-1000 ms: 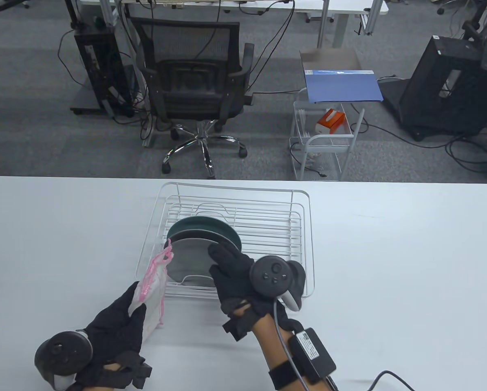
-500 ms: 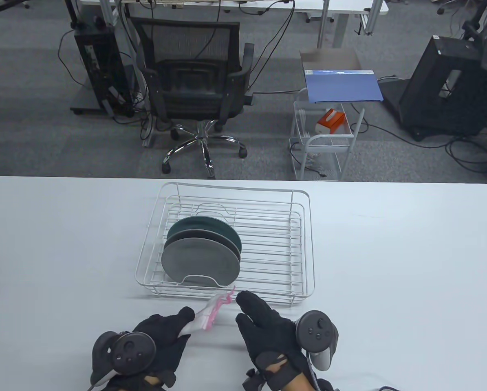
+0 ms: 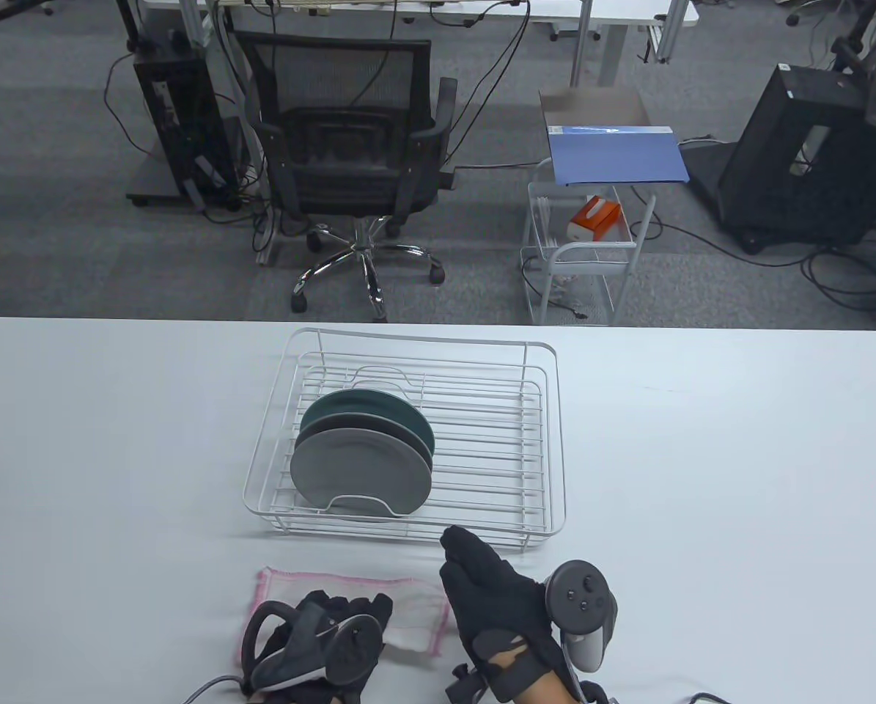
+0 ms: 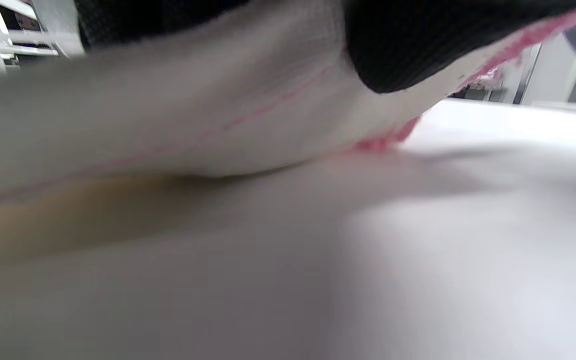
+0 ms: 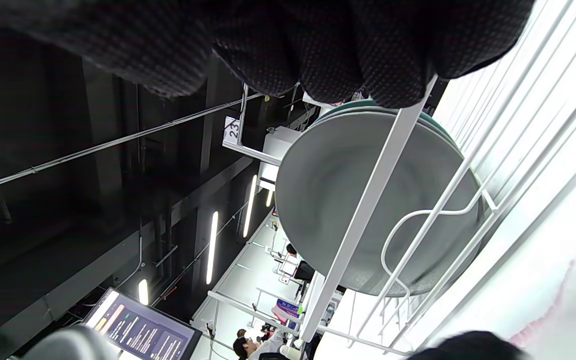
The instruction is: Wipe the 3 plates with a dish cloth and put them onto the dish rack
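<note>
Plates: three round plates stand on edge in the white wire dish rack [image 3: 407, 433], left half, leaning back. Nearest me the pale grey round plate [image 3: 361, 473], a darker grey plate [image 3: 408, 434] behind it, the dark teal plate [image 3: 368, 405] at the back. All three racked; by my judgement nothing is left to wipe.

Cloth: the white dish cloth with pink stitched edging [image 3: 416, 612] lies flat on the white worktop [image 3: 701, 477], just in front of the rack's near rail. Its long axis runs left to right, parallel to that rail.

Left hand [image 3: 335, 623]: resting on the cloth, fingers lying fairly straight over its middle. The left wrist view shows a fingertip pressing the fabric down, not pinching it. Holds nothing.

Right hand [image 3: 500, 598]: just beside the cloth's right edge, fingers extended toward the rack's near rail, close to it but apart. Empty.

Key relation: rack and plates lie straight ahead of both hands; right hand nearer the rack, left hand on the cloth. What remains, I judge, is lifting the left hand off.
</note>
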{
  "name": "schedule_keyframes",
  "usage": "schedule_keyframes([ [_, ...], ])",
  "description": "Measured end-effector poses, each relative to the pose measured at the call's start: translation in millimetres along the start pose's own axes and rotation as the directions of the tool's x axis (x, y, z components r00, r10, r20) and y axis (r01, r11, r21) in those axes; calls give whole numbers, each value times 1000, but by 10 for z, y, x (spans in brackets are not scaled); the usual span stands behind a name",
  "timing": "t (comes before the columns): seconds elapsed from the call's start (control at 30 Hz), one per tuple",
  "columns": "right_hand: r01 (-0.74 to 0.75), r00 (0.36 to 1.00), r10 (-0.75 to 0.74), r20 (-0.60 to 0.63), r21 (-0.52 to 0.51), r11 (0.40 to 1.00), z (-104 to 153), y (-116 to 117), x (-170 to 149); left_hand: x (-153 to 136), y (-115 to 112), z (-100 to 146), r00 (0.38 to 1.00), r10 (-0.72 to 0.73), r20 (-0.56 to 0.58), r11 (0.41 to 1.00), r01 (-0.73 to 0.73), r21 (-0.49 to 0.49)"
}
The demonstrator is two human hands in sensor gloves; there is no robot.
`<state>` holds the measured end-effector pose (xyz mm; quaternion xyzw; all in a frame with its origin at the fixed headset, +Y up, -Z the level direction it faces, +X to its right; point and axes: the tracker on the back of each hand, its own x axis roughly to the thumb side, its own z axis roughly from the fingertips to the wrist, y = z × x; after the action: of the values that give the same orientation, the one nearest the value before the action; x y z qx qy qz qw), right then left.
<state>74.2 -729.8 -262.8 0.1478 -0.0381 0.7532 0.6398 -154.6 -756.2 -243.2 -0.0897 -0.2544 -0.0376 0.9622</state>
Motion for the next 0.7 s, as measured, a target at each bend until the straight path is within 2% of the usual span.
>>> schedule_keyframes([
  [0.1, 3, 1000, -3, 5, -3, 1000, 2, 1, 9, 92, -14, -7, 999, -39, -5, 999, 39, -21],
  [0.3, 4, 1000, -4, -6, 1, 1000, -6, -1, -13, 288, -90, 14, 992, -112, 52, 960, 122, -251],
  [0.5, 3, 1000, -3, 1, 16, 1000, -5, 15, -3, 200, -99, 40, 997, 58, 53, 944, -37, -329],
  [0.7, -20, 1000, 19, 16, 54, 998, -19, 29, -27, 60, -48, 44, 985, 166, 50, 947, -145, -286],
])
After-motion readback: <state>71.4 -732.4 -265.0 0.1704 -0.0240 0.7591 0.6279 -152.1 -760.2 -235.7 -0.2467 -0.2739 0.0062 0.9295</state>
